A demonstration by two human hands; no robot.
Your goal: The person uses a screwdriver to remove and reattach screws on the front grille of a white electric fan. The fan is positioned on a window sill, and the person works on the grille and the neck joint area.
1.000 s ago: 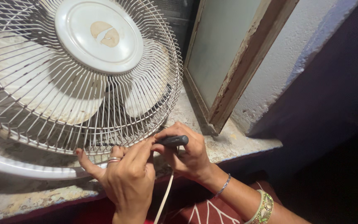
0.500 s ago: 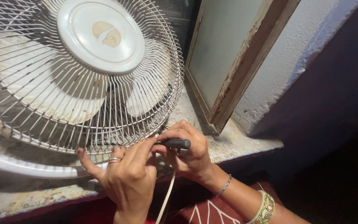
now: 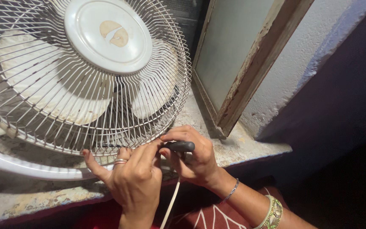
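Observation:
A white fan with a wire grille [image 3: 85, 85] lies tilted on a worn stone ledge [image 3: 234, 144]. My right hand [image 3: 198, 163], bracelets on its wrist, grips the dark handle of a screwdriver [image 3: 182, 146] at the grille's lower rim. The tool's thin shaft points left along the rim. My left hand [image 3: 132, 180], a ring on one finger, rests its fingertips on the rim and touches the handle's front end. A white cord [image 3: 170, 205] hangs down between my wrists.
An old wooden-framed pane [image 3: 242, 72] leans against the rough white wall [image 3: 301, 51] right of the fan. The fan's white base ring [image 3: 17, 165] lies on the ledge at the left. A dark drop lies beyond the ledge's right edge.
Both hands stay at the grille's lower rim; the screwdriver handle has shifted slightly to the right in my right hand's grip.

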